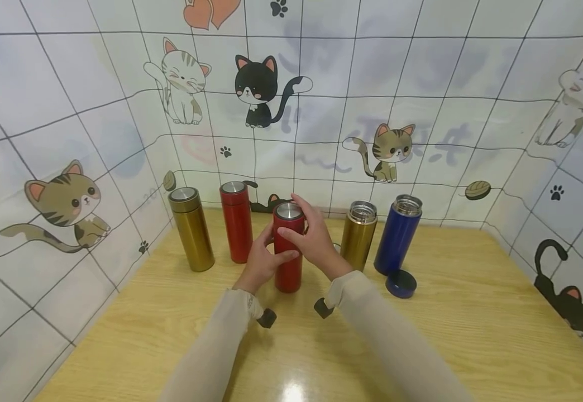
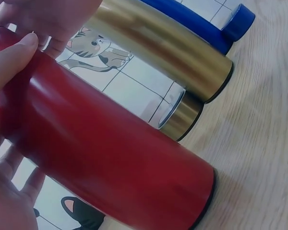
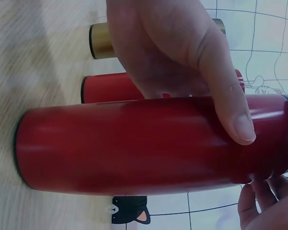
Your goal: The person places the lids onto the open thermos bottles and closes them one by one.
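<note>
Head view, and nearest us two pale sleeves (image 1: 392, 335) reach in over the wood-grained worktop (image 1: 271, 346), both hands clamped on one thing: the red bottle (image 1: 288, 276), upright at the centre, base on the wood. Left hand (image 1: 263, 259) wraps the body, thumb across the front; right hand (image 1: 316, 234) has it higher up, thumb in front, fingers reaching round by the silver-topped lid (image 1: 289, 211). Those hidden fingertips? Can't tell.

It looks a stiff, metal-walled thing, I'd say, modest in weight if empty, heavier if filled, and that smooth coat could turn slick under a damp palm. Hardly fragile, though a knock might dent it. Best hold, to my eye: one hand firm round the middle, the other around the lid's edge. With that lid on, its contents are anyone's guess.

Just beyond, a blue cap (image 1: 401, 283) lies by the blue bottle (image 1: 396, 240), whose mouth is uncovered; the uncapped gold bottle (image 1: 359, 240) stands beside it, its gold cap (image 2: 187, 117) right alongside. Steel rims gleam, but what's inside doesn't show. Over to the left, a second red bottle (image 1: 237, 223) and another gold one (image 1: 193, 234), both lidded. Behind everything, the cat-print wall (image 1: 321, 117).
</note>
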### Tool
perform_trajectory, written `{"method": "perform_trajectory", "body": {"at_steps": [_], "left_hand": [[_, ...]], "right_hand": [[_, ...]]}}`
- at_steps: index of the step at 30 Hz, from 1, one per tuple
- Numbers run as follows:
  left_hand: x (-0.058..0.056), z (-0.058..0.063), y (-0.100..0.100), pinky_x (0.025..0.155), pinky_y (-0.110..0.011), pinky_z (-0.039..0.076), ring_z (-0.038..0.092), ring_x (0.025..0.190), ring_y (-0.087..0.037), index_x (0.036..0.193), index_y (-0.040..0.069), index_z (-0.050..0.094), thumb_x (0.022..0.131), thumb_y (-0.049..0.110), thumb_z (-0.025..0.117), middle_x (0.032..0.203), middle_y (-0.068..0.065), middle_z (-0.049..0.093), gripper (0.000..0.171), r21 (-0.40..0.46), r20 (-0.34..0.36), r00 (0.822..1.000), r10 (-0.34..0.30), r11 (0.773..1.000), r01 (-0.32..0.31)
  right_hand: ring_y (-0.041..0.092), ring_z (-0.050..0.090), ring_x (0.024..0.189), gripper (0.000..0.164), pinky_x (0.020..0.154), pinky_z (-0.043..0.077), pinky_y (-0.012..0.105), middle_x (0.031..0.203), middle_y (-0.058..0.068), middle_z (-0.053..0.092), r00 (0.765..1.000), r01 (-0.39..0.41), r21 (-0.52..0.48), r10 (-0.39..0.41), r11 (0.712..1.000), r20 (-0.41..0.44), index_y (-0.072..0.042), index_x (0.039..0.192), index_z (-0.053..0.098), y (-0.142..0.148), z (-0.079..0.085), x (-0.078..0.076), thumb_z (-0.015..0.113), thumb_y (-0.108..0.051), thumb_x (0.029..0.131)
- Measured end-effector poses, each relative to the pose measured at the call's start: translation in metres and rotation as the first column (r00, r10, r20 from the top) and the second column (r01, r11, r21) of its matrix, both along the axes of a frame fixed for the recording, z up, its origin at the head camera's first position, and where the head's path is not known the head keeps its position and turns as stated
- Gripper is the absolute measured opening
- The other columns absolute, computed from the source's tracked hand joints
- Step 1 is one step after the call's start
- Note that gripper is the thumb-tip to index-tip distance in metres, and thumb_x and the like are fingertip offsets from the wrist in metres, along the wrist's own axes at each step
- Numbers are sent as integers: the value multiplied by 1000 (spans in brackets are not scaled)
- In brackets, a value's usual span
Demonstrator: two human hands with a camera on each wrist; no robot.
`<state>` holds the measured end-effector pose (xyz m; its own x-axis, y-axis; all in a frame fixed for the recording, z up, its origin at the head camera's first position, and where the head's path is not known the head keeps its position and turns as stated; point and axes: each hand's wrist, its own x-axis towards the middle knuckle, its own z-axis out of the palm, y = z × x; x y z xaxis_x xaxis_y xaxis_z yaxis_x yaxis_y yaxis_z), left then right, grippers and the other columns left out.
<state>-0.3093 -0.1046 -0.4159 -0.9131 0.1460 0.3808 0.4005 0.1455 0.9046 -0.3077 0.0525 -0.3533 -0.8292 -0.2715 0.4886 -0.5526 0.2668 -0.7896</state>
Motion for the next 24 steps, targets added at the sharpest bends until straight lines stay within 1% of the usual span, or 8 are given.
{"method": "perform_trajectory", "body": {"at_steps": [2,5,7,10,16,20,24], "left_hand": [[-1,1,0,95,-53,45,49,117,-25,148,34,38,77,29,84,128,4,57,85,-24,-6,1000,25,999,-26],[-4,1,0,92,-52,46,50,113,-26,150,33,37,77,30,84,127,3,57,87,-36,-13,999,35,999,-35],[-6,1,0,92,-50,46,50,114,-24,150,33,36,78,31,83,129,4,57,87,-43,-12,999,38,998,-39],[-9,1,1,93,-49,45,50,116,-22,150,34,36,79,30,83,131,6,56,85,-46,-8,999,40,998,-41],[-12,-1,2,97,-49,43,48,119,-20,150,36,34,80,29,82,133,6,54,85,-49,9,999,49,998,-48],[-15,-1,3,97,-48,43,49,119,-21,151,32,33,81,26,81,133,3,55,86,-48,3,998,63,997,-63],[-18,-2,2,95,-47,45,50,117,-22,152,31,32,82,22,80,133,0,55,85,-39,4,997,75,996,-75]], "right_hand": [[24,45,114,73,84,53,43,132,8,49,1000,3,-12,-3,1000,-12,-19,152,33,1,-2,0,71,-23,89],[26,49,107,74,78,53,41,127,10,53,1000,15,-21,-15,1000,-24,-17,153,30,2,-6,-1,69,-19,91],[27,50,105,74,77,51,42,126,12,54,999,21,-23,-22,999,-30,-16,153,29,4,-10,-2,69,-18,91],[28,50,109,74,81,50,44,130,13,53,1000,18,-42,-19,999,-22,-15,154,27,5,-15,-2,68,-17,92],[23,48,117,74,89,47,44,140,5,48,1000,31,-60,-31,998,1,-21,154,26,7,-24,-1,66,-17,93],[23,48,119,72,90,47,46,143,3,46,999,43,-66,-41,997,24,-25,154,28,9,-29,1,67,-19,93],[25,49,118,70,89,46,47,141,3,48,999,36,-73,-33,997,38,-27,153,30,10,-35,1,66,-19,93]]}}
